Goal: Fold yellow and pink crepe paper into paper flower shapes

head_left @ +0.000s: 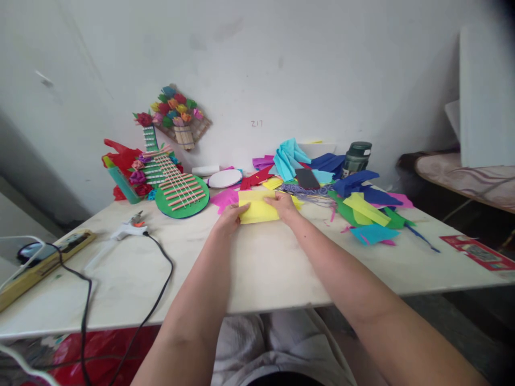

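A folded piece of yellow crepe paper [259, 210] is held up just over the table, stretched between my two hands. My left hand [230, 217] pinches its left end, thumb on top. At its upper right part my right hand [282, 205] grips it, also with the thumb over the near face. The fingers behind the paper are hidden. Pink paper [225, 199] lies just beyond my left hand, and purple-grey yarn [309, 190] lies beyond my right.
A green guitar-shaped craft [181, 195], glue bottle [123, 181] and glue gun [129, 229] with a trailing black cord stand left. Coloured paper scraps [364, 209], a phone [307, 179] and a dark green flask [357, 157] lie right. A power strip [48, 260] sits at the left edge.
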`<state>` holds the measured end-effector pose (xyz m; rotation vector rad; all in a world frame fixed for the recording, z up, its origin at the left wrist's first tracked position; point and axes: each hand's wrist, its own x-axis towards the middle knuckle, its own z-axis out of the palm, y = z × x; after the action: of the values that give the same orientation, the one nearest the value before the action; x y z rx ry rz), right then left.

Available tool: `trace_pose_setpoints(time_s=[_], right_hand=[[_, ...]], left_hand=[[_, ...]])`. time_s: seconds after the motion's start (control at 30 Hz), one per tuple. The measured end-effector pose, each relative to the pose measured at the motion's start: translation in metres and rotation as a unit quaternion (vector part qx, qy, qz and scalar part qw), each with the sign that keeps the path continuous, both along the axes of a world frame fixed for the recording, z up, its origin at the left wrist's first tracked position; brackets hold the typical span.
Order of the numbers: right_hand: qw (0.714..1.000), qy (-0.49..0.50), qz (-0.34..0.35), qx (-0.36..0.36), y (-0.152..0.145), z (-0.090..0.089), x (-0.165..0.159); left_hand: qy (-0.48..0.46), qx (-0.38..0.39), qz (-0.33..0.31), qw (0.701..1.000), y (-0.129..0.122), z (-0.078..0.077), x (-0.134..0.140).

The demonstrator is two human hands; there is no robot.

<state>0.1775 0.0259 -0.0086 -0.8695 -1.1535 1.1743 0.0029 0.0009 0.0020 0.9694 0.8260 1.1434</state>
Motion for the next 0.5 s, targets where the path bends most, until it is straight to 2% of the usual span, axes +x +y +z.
trace_pose_setpoints(time_s=[0.2,0.5], right_hand=[[0.997,0.022,0.072,-0.014,-0.0039,0.0033,0.0034],[0.999,0.013,0.048,-0.021,-0.0056,0.0073,0.0039]], left_hand=[[0.008,0.061,0.005,0.998,0.0011,-0.0042,-0.0038],[-0.013,0.066,0.023,0.997,0.0015,-0.0034,-0.0035]])
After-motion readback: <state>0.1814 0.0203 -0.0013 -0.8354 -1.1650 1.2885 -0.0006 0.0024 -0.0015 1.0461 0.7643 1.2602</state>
